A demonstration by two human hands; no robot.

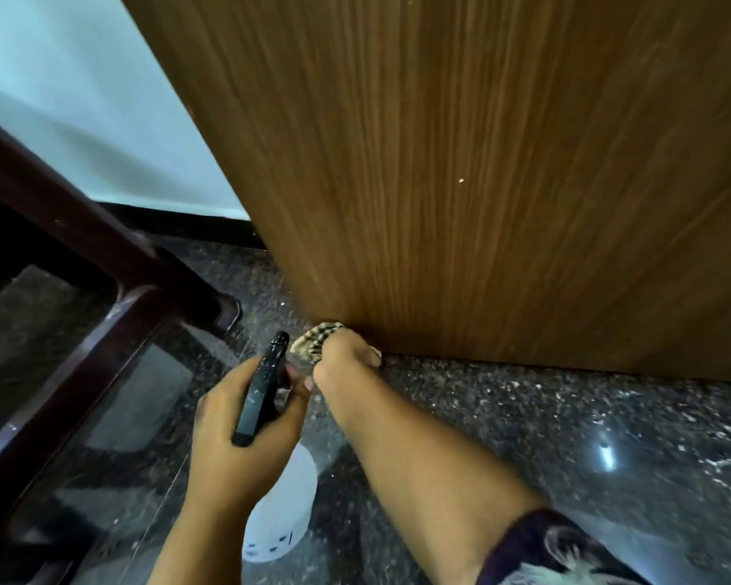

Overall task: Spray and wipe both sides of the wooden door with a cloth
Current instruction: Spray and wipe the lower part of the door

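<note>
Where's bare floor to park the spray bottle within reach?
Free: the speckled floor right of the right forearm, below the door bottom edge. Crowded: left, where the dark wooden furniture frame sits beside the left hand gripping the spray bottle.

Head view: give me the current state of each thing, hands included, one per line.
Door: upright, bottom edge just above the floor.
Cloth: bunched, pressed against the door's bottom corner.
Right hand: grips the cloth.
Spray bottle: held off the floor, black head pointing toward the door.
Left hand: grips the spray bottle's head.
Floor: speckled, glossy.
</note>
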